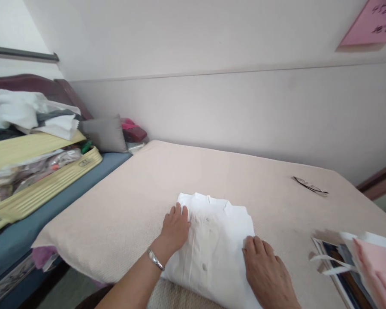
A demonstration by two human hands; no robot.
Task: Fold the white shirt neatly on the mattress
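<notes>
A folded white shirt [218,249] with buttons down its front lies on the cream bed cover in front of me. My left hand [175,227], with a silver bracelet [155,259] on its wrist, rests on the shirt's upper left edge with fingers spread. On the other side, my right hand [266,266] lies along the right edge, its fingers stretched out and slightly bent over the cloth. Neither hand lifts the shirt. The undersides of both hands are hidden.
Eyeglasses [309,186] lie toward the right on the bed cover [231,171]. A paper bag with white handles [333,264] and pink cloth [379,266] is at the lower right. Left are an open yellow suitcase [45,182] and a grey pillow [104,134]. A wall [212,107] stands behind.
</notes>
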